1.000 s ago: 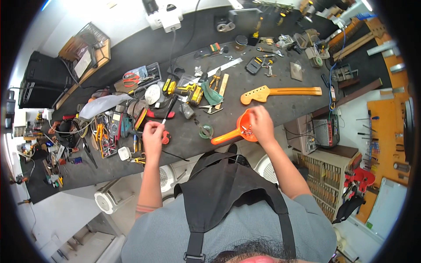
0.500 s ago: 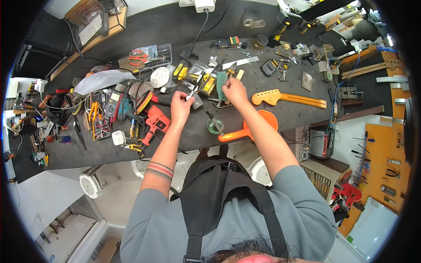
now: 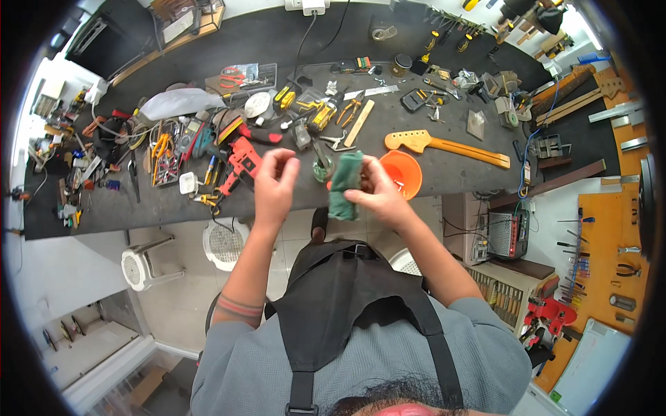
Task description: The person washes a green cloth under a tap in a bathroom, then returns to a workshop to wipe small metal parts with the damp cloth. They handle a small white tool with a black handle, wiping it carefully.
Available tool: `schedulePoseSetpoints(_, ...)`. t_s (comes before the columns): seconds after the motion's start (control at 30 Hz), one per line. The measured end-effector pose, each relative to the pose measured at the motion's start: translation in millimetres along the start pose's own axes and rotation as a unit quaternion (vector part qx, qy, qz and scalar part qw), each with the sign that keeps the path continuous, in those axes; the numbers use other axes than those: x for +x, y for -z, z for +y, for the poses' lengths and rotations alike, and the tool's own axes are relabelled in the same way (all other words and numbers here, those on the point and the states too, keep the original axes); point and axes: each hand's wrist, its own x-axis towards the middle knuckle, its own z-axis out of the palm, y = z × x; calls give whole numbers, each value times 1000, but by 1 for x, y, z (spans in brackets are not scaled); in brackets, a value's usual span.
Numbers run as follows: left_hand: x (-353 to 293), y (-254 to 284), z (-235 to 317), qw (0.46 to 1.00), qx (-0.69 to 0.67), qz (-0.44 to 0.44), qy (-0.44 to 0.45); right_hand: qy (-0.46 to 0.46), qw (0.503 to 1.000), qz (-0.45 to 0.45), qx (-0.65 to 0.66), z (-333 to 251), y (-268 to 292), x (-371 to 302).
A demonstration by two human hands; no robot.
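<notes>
Green cloth (image 3: 341, 197), folded into a narrow upright strip, is in the right hand (image 3: 377, 188): thumb on its near face, fingers behind, pinched along its right edge. Grip closed on the cloth, most of which sticks out left of the fingers. Seen from above, it crosses the bench's (image 3: 444, 177) front edge.

Left hand (image 3: 275, 184) is left of the cloth, well apart from it, fingers half curled. Can't tell if anything small is inside.

In the way: orange scoop (image 3: 409, 170) sits right behind the right hand, which covers part of its bowl; cloth hides most of its handle. Small bits in the bowl. Round greenish container (image 3: 320, 170) with a dark stick is just left of the cloth's top.

Further back: guitar neck (image 3: 451, 146), wooden strip (image 3: 359, 123), pliers (image 3: 352, 109), yellow-black drill (image 3: 321, 113). Red power tool (image 3: 243, 158) is just left of the left hand.
</notes>
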Motion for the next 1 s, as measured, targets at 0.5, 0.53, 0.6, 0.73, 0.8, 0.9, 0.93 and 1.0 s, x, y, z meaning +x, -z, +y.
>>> schedulePoseSetpoints(0.5, -188, 46, 61, 953, -268, -27, 139, -41, 987, -158, 7, -15, -87, -73)
schedulePoseSetpoints(0.53, -197, 55, 61, 950, -281, -7, 134, -45, 985, -166, 0, -14, -97, -71)
schedulePoseSetpoints(0.6, -216, 76, 60, 943, -308, 35, 119, -44, 980, -194, -9, -10, -125, -67)
schedulePoseSetpoints(0.73, -257, 131, 40, 914, -350, 176, 109, -85, 954, -287, 14, -10, -197, -56)
schedulePoseSetpoints(0.8, -283, 161, 28, 930, -214, 274, 116, -94, 933, -347, 30, 3, -245, -49)
schedulePoseSetpoints(0.9, -333, 203, 11, 925, -48, 372, 60, -114, 905, -410, -21, 33, -332, -40)
schedulePoseSetpoints(0.93, -350, 219, 12, 927, -46, 369, 48, -115, 889, -441, -42, 41, -363, -41)
schedulePoseSetpoints(1.0, -380, 250, 15, 931, -38, 362, 26, -115, 854, -501, -85, 57, -427, -49)
